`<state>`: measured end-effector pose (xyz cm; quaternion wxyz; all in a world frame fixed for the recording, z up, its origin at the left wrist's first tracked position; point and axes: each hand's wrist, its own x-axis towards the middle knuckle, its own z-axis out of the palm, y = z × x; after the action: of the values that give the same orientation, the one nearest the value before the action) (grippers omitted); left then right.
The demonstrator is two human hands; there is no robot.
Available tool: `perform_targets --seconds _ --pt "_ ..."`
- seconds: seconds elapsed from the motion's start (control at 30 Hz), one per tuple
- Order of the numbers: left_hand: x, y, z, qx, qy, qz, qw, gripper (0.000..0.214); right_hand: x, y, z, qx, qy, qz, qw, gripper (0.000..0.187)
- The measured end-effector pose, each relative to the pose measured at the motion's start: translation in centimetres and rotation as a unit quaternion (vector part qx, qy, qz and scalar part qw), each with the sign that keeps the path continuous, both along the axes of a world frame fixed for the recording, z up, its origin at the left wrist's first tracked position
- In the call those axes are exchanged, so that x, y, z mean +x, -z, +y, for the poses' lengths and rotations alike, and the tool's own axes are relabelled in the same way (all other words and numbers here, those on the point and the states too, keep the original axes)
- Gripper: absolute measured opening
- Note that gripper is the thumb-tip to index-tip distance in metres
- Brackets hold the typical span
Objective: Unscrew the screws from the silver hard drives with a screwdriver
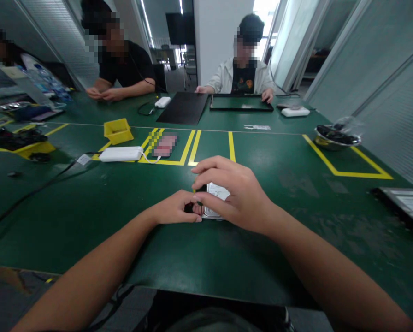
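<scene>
A silver hard drive (213, 213) with a white label lies on the green table in front of me, partly covered by my hands. My left hand (174, 207) grips its left edge, thumb toward me and fingers on the far side. Over the drive arches my right hand (232, 196), its fingers curled and its thumb and fingertips drawn in near the drive's left part. Something small and dark (202, 188) shows between the right fingers, too hidden to name.
Yellow tape marks the green table (140, 258). Ahead are a white power bank (121, 154) cabled to a phone (165, 145), and a yellow bin (118, 131). A metal bowl (337, 138) and a labelled dark device (405, 207) stand right. Several people sit opposite; one touches a black-framed panel (241, 103).
</scene>
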<state>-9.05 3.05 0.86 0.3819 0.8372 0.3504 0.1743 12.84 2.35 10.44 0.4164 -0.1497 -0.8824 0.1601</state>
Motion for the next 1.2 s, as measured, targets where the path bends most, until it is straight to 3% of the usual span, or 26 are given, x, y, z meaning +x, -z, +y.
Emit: perform_targets --seconds 0.13,0.47,0.83,1.2 --pt "0.00 0.01 0.08 -0.005 0.008 0.019 1.000 0.018 -0.12 0.02 0.10 0.007 0.022 -0.001 1.000 0.007" --pt "-0.02 0.16 0.25 0.003 0.018 0.013 1.000 0.023 -0.03 0.08 0.20 -0.001 0.008 -0.003 1.000 0.007" --pt "0.03 -0.18 0.29 -0.002 0.027 0.015 1.000 0.025 0.04 0.04 0.30 0.039 0.007 -0.004 0.999 0.011" --pt "-0.10 -0.02 0.23 -0.010 0.030 0.012 0.999 0.023 0.25 -0.33 -0.11 0.016 -0.019 -0.016 1.000 0.017"
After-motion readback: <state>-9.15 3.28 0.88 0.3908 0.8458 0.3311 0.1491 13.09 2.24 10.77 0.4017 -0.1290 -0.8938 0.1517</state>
